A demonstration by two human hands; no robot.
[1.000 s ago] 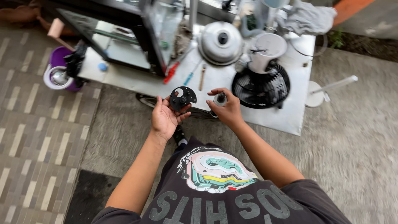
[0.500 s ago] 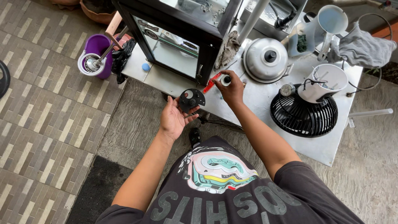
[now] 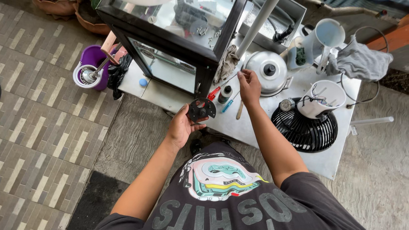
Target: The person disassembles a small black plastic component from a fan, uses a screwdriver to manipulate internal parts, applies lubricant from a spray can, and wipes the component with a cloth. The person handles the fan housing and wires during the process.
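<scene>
Nearest me, my left hand (image 3: pixel 181 127) cups a black round disc (image 3: pixel 201 109) over the table's front edge, fingers closed on its rim; it looks light and stiff. Farther out, my right hand (image 3: pixel 249 87) hovers open-fingered beside the metal lid (image 3: pixel 267 73).
</scene>
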